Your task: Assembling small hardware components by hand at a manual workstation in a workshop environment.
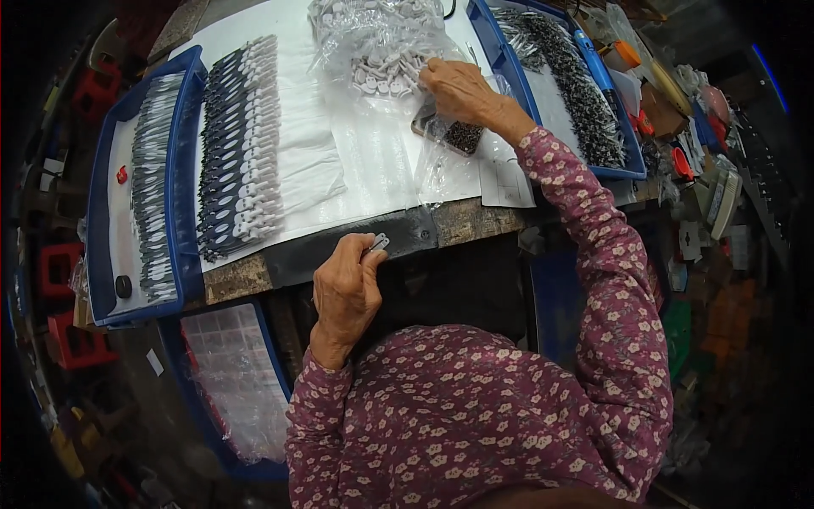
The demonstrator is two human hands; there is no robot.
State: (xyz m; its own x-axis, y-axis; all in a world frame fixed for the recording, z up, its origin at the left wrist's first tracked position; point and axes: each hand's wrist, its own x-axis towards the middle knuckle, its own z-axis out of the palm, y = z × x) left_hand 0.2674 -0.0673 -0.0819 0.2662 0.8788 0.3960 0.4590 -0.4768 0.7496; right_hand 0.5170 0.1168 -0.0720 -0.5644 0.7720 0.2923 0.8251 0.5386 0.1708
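Observation:
My left hand (346,288) is closed just in front of the table edge, pinching a small flat pale-grey piece with holes (378,243) between thumb and fingertips. My right hand (462,92) reaches over the table to the right side of a clear plastic bag (335,38). Its fingers are drawn together beside the loose white plastic pieces (386,78) at the bag's mouth; whatever is between them is hidden. Under that wrist lies a small open box of tiny dark parts (462,136), with clear film around it.
Rows of black-and-white assembled pieces (242,153) lie on white sheeting. Left of them, a blue tray (188,170) holds slim metallic parts. Another blue tray (500,51) with dark and silver parts stands at right. Below the table is a blue crate (275,356).

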